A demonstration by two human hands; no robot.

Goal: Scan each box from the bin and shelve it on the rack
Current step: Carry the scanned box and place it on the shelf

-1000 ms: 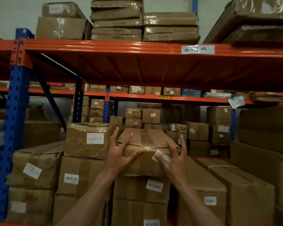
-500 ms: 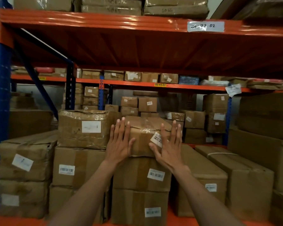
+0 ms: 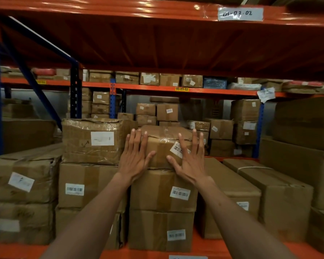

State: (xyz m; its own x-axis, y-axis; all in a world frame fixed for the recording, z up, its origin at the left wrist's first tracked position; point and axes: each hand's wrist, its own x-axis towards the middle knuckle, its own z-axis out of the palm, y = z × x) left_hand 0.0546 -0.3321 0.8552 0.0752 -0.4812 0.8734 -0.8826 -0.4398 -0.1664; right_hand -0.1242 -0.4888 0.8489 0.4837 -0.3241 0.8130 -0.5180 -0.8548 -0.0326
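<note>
Handwritten white label (image 3: pixel 240 14) on top orange beam, perhaps "01-03-02", yellow tag (image 3: pixel 182 89) on rear beam, "00-03-02"

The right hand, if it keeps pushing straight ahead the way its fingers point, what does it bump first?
Nothing new, it seems: the right hand already lies flat on the front of the top box, over its barcode label. Going on would likely just push that box deeper onto the stack; depth behind it is unclear.

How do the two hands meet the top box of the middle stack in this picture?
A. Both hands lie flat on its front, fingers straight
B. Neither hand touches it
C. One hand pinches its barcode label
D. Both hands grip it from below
A: the left hand and the right hand press flat with straight fingers against the front of the top box.
</note>
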